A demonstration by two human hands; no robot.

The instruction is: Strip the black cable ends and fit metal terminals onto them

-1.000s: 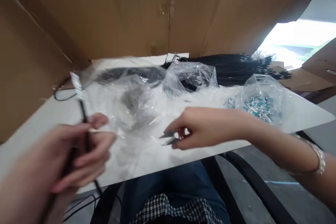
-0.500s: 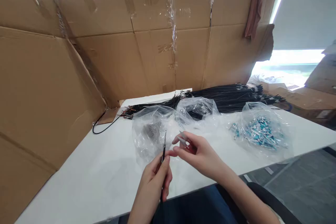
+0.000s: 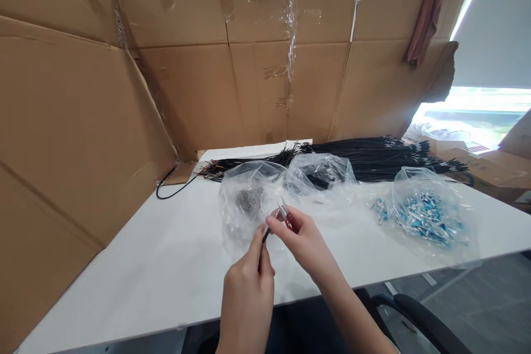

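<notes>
My left hand (image 3: 251, 282) is closed around a black cable (image 3: 266, 235), whose end points up between thumb and fingers. My right hand (image 3: 301, 235) holds small scissors (image 3: 283, 211) with red on the handle and pale pointed blades tilted upward. Its thumb and fingertips meet at the tip of the cable, which they cover. Just behind the hands lies a clear plastic bag (image 3: 232, 199) with a grey mass of small pieces inside, too fine to make out.
Black cables (image 3: 365, 156) lie bundled along the back of the white table (image 3: 166, 265). On the right, a clear bag (image 3: 431, 213) holds blue and silver small parts. Another clear bag (image 3: 338, 168) sits mid-table. Cardboard walls (image 3: 182, 94) enclose the back and left.
My right hand has moved left onto the cable end, which stood bare before. My left hand has turned so its back faces up. The view has shifted slightly left.
</notes>
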